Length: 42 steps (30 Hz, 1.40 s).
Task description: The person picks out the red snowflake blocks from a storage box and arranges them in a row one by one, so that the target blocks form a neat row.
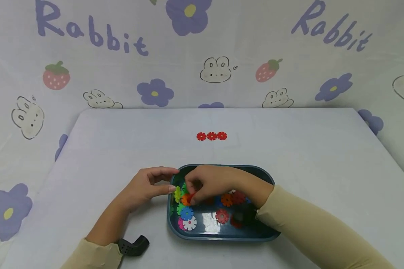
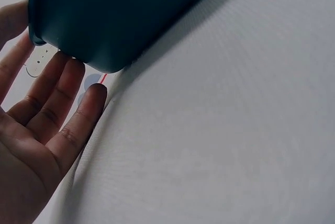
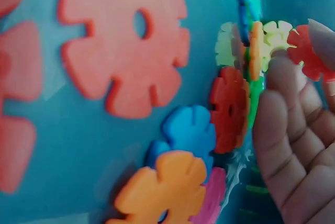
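Head view: at the left, the left hand [image 1: 149, 185] has its thumb and fingers extended, neither curled nor clenched, with the tips at the left rim of a dark teal tray [image 1: 222, 238]; a black device [image 1: 134, 246] sits by its wrist. The tray lies on the near part of a white-covered table [image 1: 121, 149], its long axis running left to right. Along its left end, notched plastic discs are clustered: a yellow-green disc [image 1: 177, 194] stands steeply by the wall and, nearer, a blue disc [image 1: 186, 213] partly overlaps a white disc [image 1: 189, 223]. Within the tray's left half, the held red disc [image 3: 307, 51] is pinched between the thumb and fingers of the right hand [image 1: 210, 183]. Round in outline, it is tilted, its broad face turned partly toward the right wrist camera. Beyond the far rim, three red discs [image 1: 214, 137] form a row extending left to right. Farther right in the tray are a loose red disc [image 1: 222, 216] and an orange disc [image 1: 227, 200]. A beige sleeve [image 1: 316, 228] slants in from the near right.

Lettering: the backdrop cloth [image 1: 175, 56] reads "Rabbit" twice in purple, at far left and far right, each word descending rightward.
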{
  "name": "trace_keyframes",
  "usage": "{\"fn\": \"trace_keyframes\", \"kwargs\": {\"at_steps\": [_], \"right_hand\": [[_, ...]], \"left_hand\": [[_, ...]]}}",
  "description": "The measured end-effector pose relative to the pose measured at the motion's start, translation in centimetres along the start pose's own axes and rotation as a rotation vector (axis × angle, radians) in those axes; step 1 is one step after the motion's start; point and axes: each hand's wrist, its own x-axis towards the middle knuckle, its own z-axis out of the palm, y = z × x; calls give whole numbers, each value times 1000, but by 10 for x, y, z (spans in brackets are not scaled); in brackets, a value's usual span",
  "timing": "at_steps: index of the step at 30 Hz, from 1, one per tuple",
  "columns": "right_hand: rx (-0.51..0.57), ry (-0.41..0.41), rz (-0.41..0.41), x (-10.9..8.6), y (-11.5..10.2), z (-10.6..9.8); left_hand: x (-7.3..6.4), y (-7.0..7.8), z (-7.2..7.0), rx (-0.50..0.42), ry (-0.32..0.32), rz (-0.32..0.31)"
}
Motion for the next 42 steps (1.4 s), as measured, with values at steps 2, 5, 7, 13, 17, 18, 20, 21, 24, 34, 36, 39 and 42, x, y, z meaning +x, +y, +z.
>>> {"fn": "trace_keyframes", "kwargs": {"at_steps": [2,5,7,13,17,18,20,21,24,34,36,39,42], "right_hand": [[67,8,-26,-1,0,-2],[153,23,-57,-4,0,-4],[182,39,-79,-5,-1,-4],[182,84,-92,-9,-4,-7],[216,107,-54,-11,-9,-12],[231,122,-46,-14,-11,-14],[269,172,-48,-21,-16,-20],[287,203,-55,-26,-20,-23],[315,314,-137,-48,-27,-36],[409,588,-519,-116,5,-92],[477,631,-520,-117,29,-103],[625,708,-485,-113,71,-114],[725,798,-342,-102,109,-115]], "left_hand": [[0,0,0,-2,-4,2],[1,0,0,-3,-9,-1],[1,-1,0,-2,-9,-6],[1,-1,0,6,-1,-21],[-1,-1,-1,-9,6,-19],[-1,-1,-2,-14,6,-18],[-1,-1,-2,-22,5,-15],[-1,-1,-2,-23,5,-16],[-1,-1,-2,-12,7,-19],[2,0,-2,-38,-19,7],[2,0,-3,-34,-16,13],[2,0,-4,-36,-9,12],[1,0,-4,-48,-4,7]]}}
